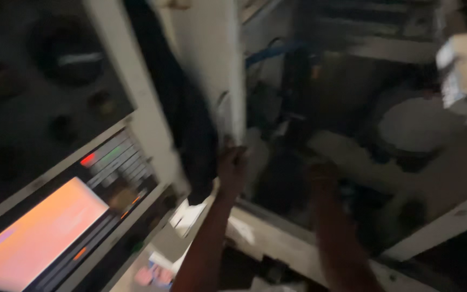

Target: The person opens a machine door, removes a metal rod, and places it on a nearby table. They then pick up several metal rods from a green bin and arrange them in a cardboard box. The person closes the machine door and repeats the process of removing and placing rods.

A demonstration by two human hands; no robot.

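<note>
The picture is dark and blurred. My left hand (232, 170) is raised to the lower edge of a white machine door (217, 70), fingers curled around that edge. A dark cloth (187, 119) hangs beside it on the door. My right hand (322, 174) reaches into the dark inside of the open machine (363, 108), resting on or near a pale slanted bar (347, 157); whether it grips anything I cannot tell. Both forearms come up from the bottom of the view.
A control panel (44, 162) fills the left, with dark knobs, a row of buttons with red and green lights, and a glowing orange screen (39, 232). A blue cable (271, 51) and a round pale part (414, 124) sit inside the machine. A white frame rail (444, 221) crosses at the lower right.
</note>
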